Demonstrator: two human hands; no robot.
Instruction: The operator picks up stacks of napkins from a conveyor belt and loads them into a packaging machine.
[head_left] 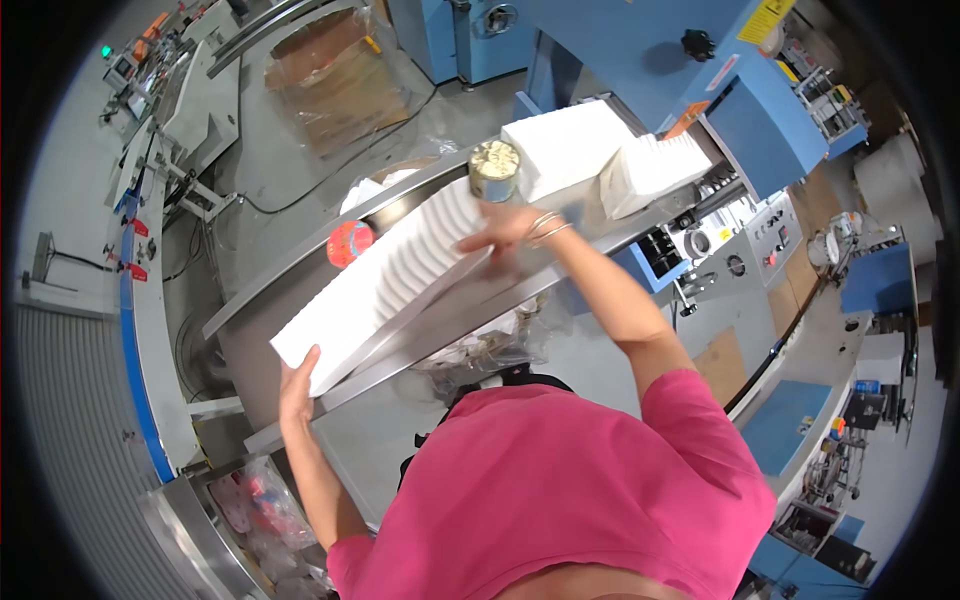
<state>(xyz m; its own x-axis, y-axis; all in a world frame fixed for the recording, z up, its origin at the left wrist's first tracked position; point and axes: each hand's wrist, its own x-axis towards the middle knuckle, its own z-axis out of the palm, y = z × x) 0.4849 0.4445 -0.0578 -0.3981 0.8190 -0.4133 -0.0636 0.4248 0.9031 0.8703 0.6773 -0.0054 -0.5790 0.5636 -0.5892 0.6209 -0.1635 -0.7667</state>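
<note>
A long row of folded white paper napkins (385,280) lies along a steel trough table (480,300). My left hand (297,385) presses flat against the row's near end. My right hand (500,228), with thin bangles at the wrist, presses against the row's far end, so the stack is squeezed between both palms. A round tin can (494,170) stands just beyond my right hand. More white napkin stacks (565,150) (650,172) sit further along the trough at the mouth of a blue machine (700,70).
A red roll of tape (349,242) rests on the trough's far rail. A cardboard box wrapped in plastic (335,75) stands on the floor beyond. A conveyor with a blue edge (135,330) runs at the left. Plastic bags (260,505) lie at the lower left.
</note>
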